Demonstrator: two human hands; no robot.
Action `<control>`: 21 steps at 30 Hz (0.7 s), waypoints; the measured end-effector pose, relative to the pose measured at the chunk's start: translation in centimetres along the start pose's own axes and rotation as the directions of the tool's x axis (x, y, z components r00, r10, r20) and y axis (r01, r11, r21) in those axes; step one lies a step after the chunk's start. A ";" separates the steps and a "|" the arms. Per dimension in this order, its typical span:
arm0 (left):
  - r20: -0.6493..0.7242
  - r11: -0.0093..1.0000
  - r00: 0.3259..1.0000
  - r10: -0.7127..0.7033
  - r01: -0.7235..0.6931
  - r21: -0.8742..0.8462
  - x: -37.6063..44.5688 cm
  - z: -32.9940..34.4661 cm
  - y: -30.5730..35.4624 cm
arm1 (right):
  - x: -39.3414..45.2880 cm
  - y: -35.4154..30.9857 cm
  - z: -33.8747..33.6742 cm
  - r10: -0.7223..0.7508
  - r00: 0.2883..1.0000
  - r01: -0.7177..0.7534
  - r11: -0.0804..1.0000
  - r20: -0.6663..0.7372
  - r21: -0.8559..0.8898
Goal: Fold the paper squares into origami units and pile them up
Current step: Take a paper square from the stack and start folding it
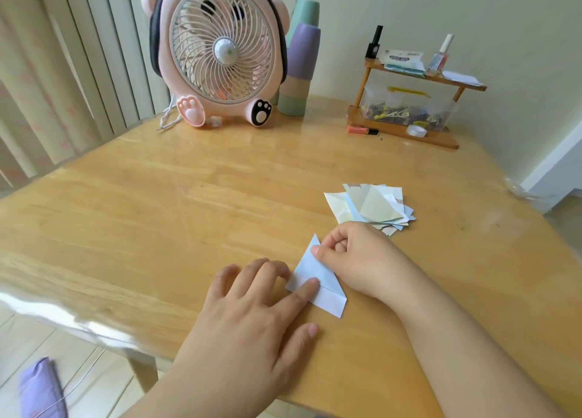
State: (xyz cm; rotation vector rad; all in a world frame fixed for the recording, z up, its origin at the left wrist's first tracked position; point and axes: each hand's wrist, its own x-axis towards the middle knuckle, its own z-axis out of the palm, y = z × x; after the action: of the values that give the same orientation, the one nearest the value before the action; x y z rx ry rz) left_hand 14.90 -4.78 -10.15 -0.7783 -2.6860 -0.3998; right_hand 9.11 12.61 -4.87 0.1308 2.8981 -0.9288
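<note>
The left hand point(252, 294) presses flat fingers on a pale blue folded paper triangle point(310, 272); the right hand point(349, 253) pinches its upper edge beside the pile of folded paper units point(371, 208).

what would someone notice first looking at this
Probably the pink bear-shaped fan at the table's far edge, with stacked pastel cups just behind it. Next, near the front, the left hand presses a pale blue folded paper flat while the right hand pinches its upper point, a pile of folded units lying just beyond.
</note>
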 end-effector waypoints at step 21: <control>0.243 -0.042 0.852 -0.464 0.252 -0.967 8.3 -3.5 0.9 | -1.6 -0.6 -2.7 -0.158 0.987 0.067 0.494 0.013 0.867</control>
State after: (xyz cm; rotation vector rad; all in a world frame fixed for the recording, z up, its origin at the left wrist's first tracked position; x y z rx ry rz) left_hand 9.57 -1.38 -3.72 -0.1209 -1.9629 -2.5449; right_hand 10.48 13.65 -2.17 -0.0462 2.0454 -2.2694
